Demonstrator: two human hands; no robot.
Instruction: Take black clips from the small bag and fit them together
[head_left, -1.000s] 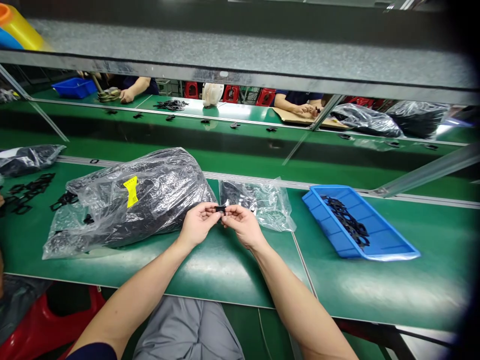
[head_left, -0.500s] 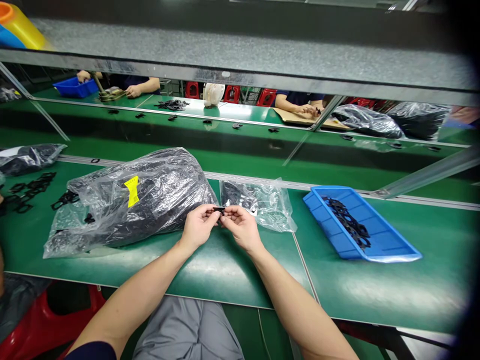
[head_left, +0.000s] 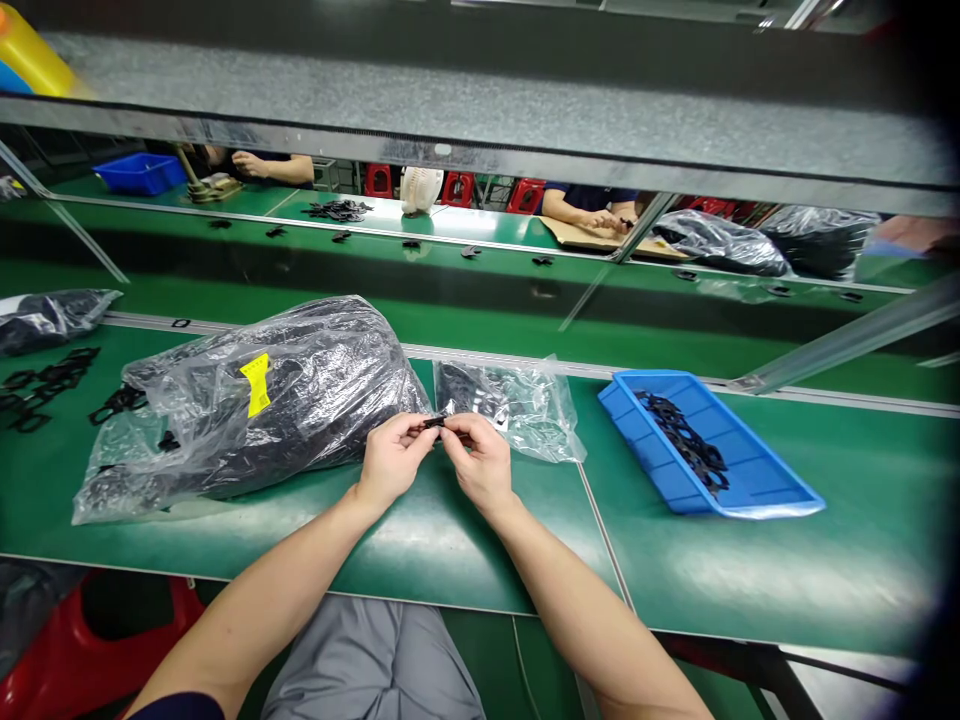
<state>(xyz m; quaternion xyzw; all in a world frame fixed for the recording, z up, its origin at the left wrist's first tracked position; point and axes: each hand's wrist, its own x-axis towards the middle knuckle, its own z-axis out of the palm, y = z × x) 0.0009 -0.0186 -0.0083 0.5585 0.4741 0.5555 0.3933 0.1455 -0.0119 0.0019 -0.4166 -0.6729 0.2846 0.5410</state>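
Between fingers (head_left: 424, 443) of left hand (head_left: 390, 465) and right hand (head_left: 481, 465): one small black part, pinched

Held above the surface (head_left: 420, 545), near large plastic bag (head_left: 330, 395). Looks mid-handling, not yet set down. Already in blue tray (head_left: 761, 450) at right: loose black parts (head_left: 686, 440). Can't tell if finished. Apparently plenty left in large plastic bag.

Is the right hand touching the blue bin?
Apart. The head view plainly shows green tabletop between the right hand, fingers closed at a small black part, and the blue bin.
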